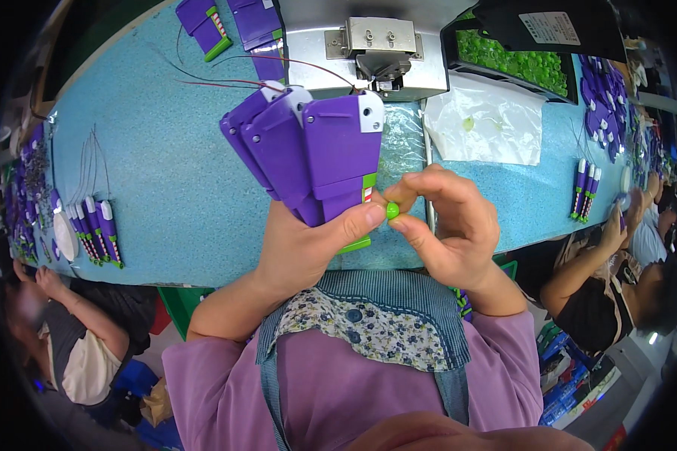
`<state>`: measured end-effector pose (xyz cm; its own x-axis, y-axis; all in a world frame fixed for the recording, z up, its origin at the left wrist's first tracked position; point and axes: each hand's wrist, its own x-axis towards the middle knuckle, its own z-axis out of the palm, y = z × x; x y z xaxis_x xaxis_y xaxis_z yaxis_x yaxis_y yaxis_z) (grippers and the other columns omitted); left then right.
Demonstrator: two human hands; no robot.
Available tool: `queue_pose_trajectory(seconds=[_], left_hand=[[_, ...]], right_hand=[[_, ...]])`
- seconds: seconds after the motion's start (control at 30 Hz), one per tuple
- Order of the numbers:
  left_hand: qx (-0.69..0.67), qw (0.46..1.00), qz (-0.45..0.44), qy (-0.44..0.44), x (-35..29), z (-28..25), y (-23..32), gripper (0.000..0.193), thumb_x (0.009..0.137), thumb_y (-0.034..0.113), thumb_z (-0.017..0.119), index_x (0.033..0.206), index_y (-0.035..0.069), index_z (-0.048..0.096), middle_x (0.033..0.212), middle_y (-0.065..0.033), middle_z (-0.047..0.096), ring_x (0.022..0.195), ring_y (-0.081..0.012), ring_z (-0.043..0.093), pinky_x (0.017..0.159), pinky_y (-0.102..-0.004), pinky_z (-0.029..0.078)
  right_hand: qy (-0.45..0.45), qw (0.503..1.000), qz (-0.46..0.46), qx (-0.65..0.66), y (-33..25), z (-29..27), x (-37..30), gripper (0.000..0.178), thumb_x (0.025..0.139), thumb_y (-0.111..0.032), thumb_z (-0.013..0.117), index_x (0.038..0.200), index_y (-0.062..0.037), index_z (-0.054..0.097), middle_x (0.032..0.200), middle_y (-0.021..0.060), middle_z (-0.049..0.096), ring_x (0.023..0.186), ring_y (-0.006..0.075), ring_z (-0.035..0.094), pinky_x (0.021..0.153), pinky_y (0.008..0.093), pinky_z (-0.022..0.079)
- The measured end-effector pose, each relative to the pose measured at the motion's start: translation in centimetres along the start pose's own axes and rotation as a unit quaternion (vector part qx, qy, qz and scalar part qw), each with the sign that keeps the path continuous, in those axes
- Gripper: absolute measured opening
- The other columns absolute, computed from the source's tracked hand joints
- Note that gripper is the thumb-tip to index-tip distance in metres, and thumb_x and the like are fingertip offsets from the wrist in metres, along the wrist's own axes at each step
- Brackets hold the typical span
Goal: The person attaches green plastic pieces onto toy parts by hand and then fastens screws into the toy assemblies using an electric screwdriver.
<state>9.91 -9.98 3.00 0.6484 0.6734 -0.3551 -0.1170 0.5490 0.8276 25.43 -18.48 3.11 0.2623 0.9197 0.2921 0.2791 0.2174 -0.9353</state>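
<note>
My left hand point(295, 244) is closed round the lower ends of a fan of flat purple plastic casings point(346, 146) with white corners and green-and-striped edges. Thin red and dark wires trail from their upper ends. Close by, my right hand point(462, 229) pinches a small shiny green round piece point(393, 211) between thumb and finger. That piece is beside the green edge of the front casing, near my left thumb tip; whether it touches the casing I cannot tell.
Beyond the casings stands a metal machine point(380, 37) with a small clamp. Right of it are a dark bin of green pieces point(511, 60) and a white plastic sheet point(489, 124). Purple parts point(203, 28) lie far left and at both sides of the blue table point(165, 195). People sit either side.
</note>
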Motion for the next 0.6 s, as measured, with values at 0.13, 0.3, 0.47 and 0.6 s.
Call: queue_pose_trajectory(seconds=[0.13,0.3,0.47,0.6], left_hand=[[0.009,1.000,-0.011,0.008,-0.1,0.2,0.3,0.025,0.082,0.005,0.071,0.104,0.002,0.061,0.093,-0.0031,0.064,0.084,-0.0093,0.059,0.073,-0.0244,0.048],[0.029,0.999,0.032,0.013,-0.3,0.3,-0.7,0.034,0.087,0.014,0.064,0.116,0.002,0.052,0.095,-0.0095,0.061,0.083,-0.0164,0.059,0.068,-0.0284,0.048],[-0.042,0.993,0.084,0.073,0.3,-0.8,-1.3,0.036,0.087,0.024,0.059,0.112,0.001,0.051,0.082,-0.0085,0.053,0.066,-0.0157,0.050,0.056,-0.0289,0.042],[-0.047,0.995,0.051,0.066,0.3,0.2,-1.1,0.042,0.080,0.017,0.060,0.117,0.000,0.049,0.089,-0.0095,0.056,0.070,-0.0167,0.053,0.059,-0.0279,0.044]], right_hand=[[-0.027,0.998,-0.041,-0.032,0.0,-0.8,0.9,0.024,0.074,0.004,0.071,0.096,0.0045,0.063,0.091,0.0138,0.065,0.077,0.0224,0.063,0.067,0.0301,0.050],[-0.005,0.996,-0.035,-0.078,0.4,-3.7,1.6,0.020,0.073,0.000,0.072,0.091,0.0017,0.065,0.088,0.0141,0.064,0.077,0.0246,0.062,0.066,0.0314,0.049],[0.086,0.918,0.007,-0.387,4.0,-11.1,2.3,0.013,0.073,-0.003,0.068,0.086,-0.0034,0.065,0.090,0.0068,0.063,0.084,0.0252,0.057,0.075,0.0356,0.045],[0.049,0.851,0.006,-0.523,4.9,-12.1,2.4,0.015,0.071,-0.003,0.070,0.086,-0.0042,0.066,0.091,0.0053,0.062,0.088,0.0251,0.054,0.078,0.0352,0.042]])
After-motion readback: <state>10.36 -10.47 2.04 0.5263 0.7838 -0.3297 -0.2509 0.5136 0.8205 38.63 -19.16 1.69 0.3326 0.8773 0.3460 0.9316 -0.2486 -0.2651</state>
